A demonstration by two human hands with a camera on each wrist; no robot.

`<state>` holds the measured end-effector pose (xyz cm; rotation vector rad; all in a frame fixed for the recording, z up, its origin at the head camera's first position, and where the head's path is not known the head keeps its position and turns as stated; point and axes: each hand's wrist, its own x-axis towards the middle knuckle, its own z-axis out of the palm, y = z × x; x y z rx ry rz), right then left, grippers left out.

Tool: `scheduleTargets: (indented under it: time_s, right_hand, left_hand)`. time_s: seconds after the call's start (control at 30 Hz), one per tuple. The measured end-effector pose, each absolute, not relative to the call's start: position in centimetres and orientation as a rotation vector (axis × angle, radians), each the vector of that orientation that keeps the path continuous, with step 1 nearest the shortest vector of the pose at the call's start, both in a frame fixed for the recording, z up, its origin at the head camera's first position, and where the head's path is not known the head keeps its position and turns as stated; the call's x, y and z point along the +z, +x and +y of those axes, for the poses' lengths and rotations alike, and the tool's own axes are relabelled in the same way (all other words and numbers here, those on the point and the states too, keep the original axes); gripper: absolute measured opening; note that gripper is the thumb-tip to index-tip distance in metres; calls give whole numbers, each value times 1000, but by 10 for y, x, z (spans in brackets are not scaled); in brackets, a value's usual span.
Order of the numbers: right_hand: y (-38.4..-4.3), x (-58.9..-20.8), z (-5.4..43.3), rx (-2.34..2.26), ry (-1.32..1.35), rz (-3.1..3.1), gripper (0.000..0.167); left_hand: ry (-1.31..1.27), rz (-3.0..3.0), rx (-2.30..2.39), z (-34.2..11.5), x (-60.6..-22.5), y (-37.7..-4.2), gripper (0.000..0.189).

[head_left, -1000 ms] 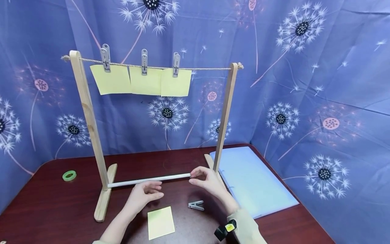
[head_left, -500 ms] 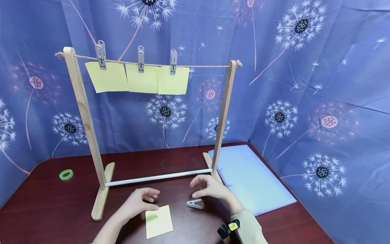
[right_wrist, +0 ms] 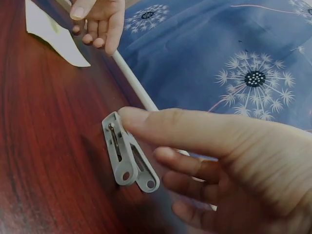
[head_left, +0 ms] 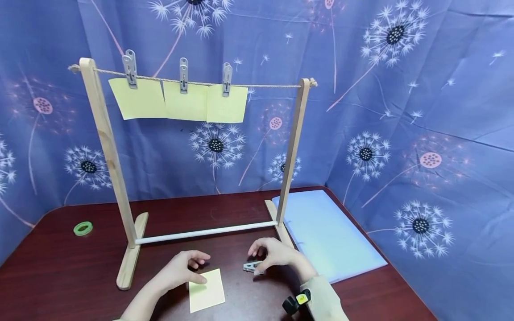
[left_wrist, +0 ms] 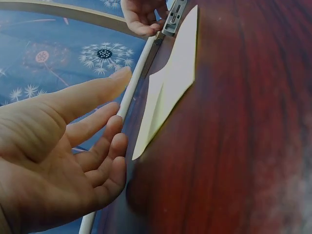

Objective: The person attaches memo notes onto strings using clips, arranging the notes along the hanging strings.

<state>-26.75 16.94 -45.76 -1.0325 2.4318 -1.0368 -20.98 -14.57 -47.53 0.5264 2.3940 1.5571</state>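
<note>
A grey clothespin (head_left: 250,266) lies on the table, with my right hand (head_left: 277,253) right over it. In the right wrist view the thumb tip overlaps the clothespin's (right_wrist: 122,151) upper end, while the other fingers stand apart from it, loosely bent. Left of that, a yellow sticky note (head_left: 206,292) lies flat-ish on the table, bent up along one side in the left wrist view. My left hand (head_left: 181,269) hovers at its upper left corner, thumb over the paper and fingers relaxed, holding nothing.
Behind the hands stands a wooden frame (head_left: 106,138) with a white crossbar (head_left: 209,232). Three yellow notes (head_left: 226,104) hang from its rope (head_left: 273,86), each under a grey clothespin. A green tape roll (head_left: 83,228) lies left, a pale blue folder (head_left: 333,236) right.
Both hands have come down from the crossbar toward me. The right hand has reached the clothespin, and the left hand's thumb is now over the sticky note. The head view has shifted slightly.
</note>
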Motion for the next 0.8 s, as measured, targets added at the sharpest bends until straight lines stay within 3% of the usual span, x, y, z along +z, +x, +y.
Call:
scheduleTargets:
  time_s: [0.43, 0.8]
  right_hand:
    - [-264, -458, 167, -855, -981, 2505, 40]
    - [-264, -457, 169, -820, -935, 2555, 28]
  left_hand:
    - [741, 2541, 1328, -144, -478, -203, 57]
    - [668, 2620, 1229, -140, -480, -203, 54]
